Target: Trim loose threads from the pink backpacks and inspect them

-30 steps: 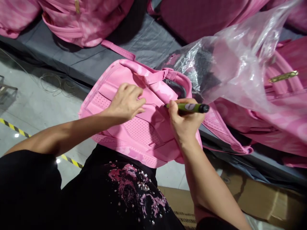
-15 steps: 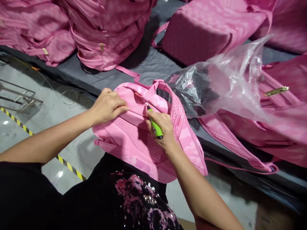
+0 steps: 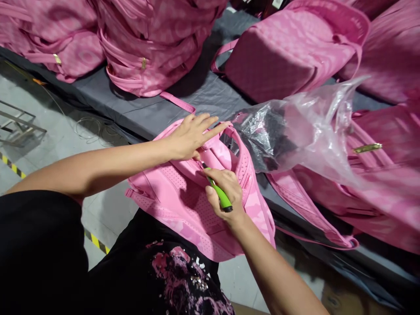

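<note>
A pink camouflage backpack (image 3: 183,188) lies tilted against my front and the table edge, its perforated back panel facing up. My right hand (image 3: 228,192) is closed around a green-handled tool (image 3: 221,195) with black ends. The tool's thin tip points at the bag's top seam, near the carry loop; its exact kind is not clear. Spread across the top of the backpack is my left hand (image 3: 193,135), fingers stretched toward the loop and thumb close to the tool's tip. That hand partly hides the upper seam.
A clear plastic bag (image 3: 315,127) with dark contents lies right of the backpack on the grey-covered table (image 3: 131,105). Several pink backpacks (image 3: 157,48) stand along it. A metal frame (image 3: 19,124) and yellow-black floor tape (image 3: 96,243) are at left.
My left hand has moved right from the bag's upper left edge and opened flat near the carry loop. My right hand with the green tool has shifted slightly down and right.
</note>
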The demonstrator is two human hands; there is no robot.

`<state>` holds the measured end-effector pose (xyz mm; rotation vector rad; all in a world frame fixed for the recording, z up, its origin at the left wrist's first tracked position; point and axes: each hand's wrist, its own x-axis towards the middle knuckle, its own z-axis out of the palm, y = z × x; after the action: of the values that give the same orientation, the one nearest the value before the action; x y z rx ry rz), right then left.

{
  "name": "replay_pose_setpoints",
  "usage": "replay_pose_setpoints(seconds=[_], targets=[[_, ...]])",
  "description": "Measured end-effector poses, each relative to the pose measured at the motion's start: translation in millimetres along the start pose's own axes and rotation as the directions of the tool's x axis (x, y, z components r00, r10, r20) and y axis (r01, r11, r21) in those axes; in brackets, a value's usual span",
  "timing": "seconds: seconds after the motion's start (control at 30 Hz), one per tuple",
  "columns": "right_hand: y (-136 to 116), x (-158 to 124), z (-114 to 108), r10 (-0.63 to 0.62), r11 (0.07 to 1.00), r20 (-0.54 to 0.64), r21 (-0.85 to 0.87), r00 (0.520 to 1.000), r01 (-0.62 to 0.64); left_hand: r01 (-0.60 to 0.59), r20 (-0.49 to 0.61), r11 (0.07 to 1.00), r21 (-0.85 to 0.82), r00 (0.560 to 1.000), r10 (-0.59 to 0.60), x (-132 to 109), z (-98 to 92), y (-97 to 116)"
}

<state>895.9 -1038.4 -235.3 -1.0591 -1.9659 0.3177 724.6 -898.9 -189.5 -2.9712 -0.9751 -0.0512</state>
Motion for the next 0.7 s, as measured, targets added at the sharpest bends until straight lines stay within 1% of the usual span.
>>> replay_pose_setpoints(seconds=[0.1,0.17,0.27,0.37,0.53,0.63,0.7], targets=[[9,0,0,0.184,0.983,-0.008,-0.02,0.983,-0.184,-0.019,-0.01,0.998,0.057,1.0,0.019,-4,2.1,8],[11,5,-1,0.25,0.968,0.025,-0.035,0.968,-0.249,0.001,0.005,0.997,0.081,1.0,-0.001,-2,5.4,12],[12,18,-5,0.235,0.972,0.136,-0.039,0.962,-0.232,0.049,0.034,0.994,0.093,0.998,-0.053,5,11.1,14],[12,29,-14,0.236,0.971,0.248,-0.038,0.939,-0.234,0.056,0.022,0.995,0.088,0.998,-0.059,7,13.9,14],[13,37,-32,0.271,0.962,0.336,-0.06,0.902,-0.267,0.063,-0.002,0.996,0.061,0.998,-0.063,5,15.7,15],[16,47,-38,0.258,0.963,0.45,-0.05,0.855,-0.264,0.12,-0.015,0.992,0.04,0.993,-0.119,5,18.5,15],[18,59,-38,0.276,0.959,0.531,-0.103,0.801,-0.263,0.163,-0.014,0.986,0.024,0.987,-0.163,6,19.8,16]])
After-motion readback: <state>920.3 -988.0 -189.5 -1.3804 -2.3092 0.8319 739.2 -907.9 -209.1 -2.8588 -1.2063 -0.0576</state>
